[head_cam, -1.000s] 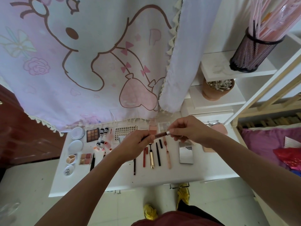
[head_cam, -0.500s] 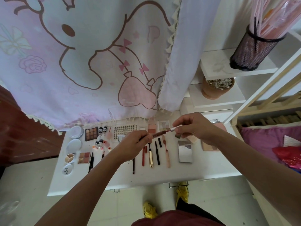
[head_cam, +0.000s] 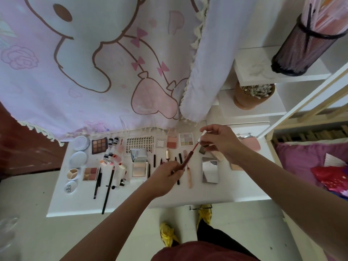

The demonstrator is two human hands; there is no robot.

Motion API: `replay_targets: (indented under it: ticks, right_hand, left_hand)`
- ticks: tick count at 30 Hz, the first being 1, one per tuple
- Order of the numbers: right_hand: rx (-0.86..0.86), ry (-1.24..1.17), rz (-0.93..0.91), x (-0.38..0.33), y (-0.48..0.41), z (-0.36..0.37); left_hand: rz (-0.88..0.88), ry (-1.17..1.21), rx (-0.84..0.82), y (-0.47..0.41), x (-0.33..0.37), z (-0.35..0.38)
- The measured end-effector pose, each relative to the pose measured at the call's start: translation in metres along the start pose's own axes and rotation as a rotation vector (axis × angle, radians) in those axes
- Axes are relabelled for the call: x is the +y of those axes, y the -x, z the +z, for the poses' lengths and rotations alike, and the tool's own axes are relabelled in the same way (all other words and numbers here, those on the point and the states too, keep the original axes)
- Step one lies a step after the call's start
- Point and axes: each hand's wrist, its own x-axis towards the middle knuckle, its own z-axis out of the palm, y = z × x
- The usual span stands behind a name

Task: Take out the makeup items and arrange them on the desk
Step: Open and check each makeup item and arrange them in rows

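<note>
Overhead view of a white bench spread with makeup. The left hand grips the lower end of a reddish lip gloss tube, held slanted just above the middle of the bench. The right hand pinches its white cap, with the thin wand partly out of the tube. The careful way would be to slide the wand straight back along the tube's line, twist the cap tight, then lay the tube parallel in the row of slim sticks below. Counted from the left: four round pots or lids, two squarish palettes, small bottles too crowded to count, two long pencils, one open mirrored compact, three small back-row palettes, one closed silver compact.
</note>
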Motion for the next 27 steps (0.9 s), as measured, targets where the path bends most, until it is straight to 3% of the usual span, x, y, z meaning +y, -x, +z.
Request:
replay_targets:
  ticks: [12,27]
  right_hand:
    - [-0.055,0.446,-0.066,0.048,-0.064,0.023]
    - [-0.205,1.044,0.021,0.098,-0.119,0.034]
  left_hand:
    - [-0.296,0.089,0.292,-0.039,-0.020,0.079]
    - [-0.480,-0.022,0.294,-0.084,-0.033,0.127]
